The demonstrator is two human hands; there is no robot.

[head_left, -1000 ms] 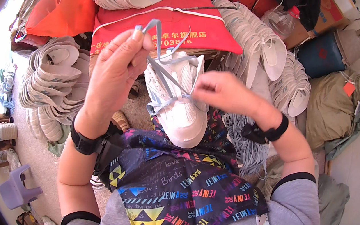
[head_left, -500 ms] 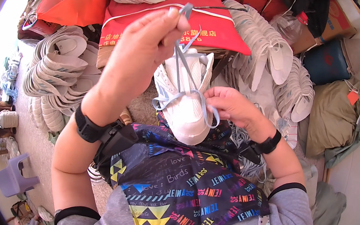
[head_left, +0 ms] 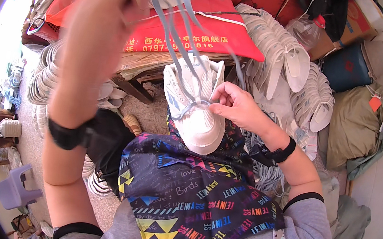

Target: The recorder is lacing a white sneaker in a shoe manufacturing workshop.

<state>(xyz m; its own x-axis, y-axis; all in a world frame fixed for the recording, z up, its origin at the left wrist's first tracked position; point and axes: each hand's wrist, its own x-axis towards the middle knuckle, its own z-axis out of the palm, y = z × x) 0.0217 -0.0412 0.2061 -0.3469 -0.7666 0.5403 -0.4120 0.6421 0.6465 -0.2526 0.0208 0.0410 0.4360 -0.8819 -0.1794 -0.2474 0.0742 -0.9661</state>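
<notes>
A white sneaker [head_left: 197, 132] rests at my lap, toe toward me, with a blue-grey shoelace [head_left: 167, 29] threaded near the bottom of its lacing. My left hand [head_left: 114, 8] is raised high at the upper left, smeared by motion. Strands of the lace rise from the shoe to its fingers, which are partly cut off by the picture's top edge. With thumb and forefinger, my right hand [head_left: 234, 107] pinches the lace at the right side of the shoe's lower eyelets. One loose lace strand swings in the air above the right hand.
Stacked white shoe uppers [head_left: 286, 59] stand at the right, and more uppers [head_left: 45, 76] at the left. A red bag [head_left: 188, 37] lies on a wooden stand [head_left: 151, 58] ahead. A bundle of laces [head_left: 268, 175] hangs by my right forearm. A purple stool [head_left: 20, 189] is at far left.
My left hand has swung up and to the left, drawing the lace strands long. The lace loops by the shoe's sides have shrunk. My right hand has shifted slightly left, onto the eyelets.
</notes>
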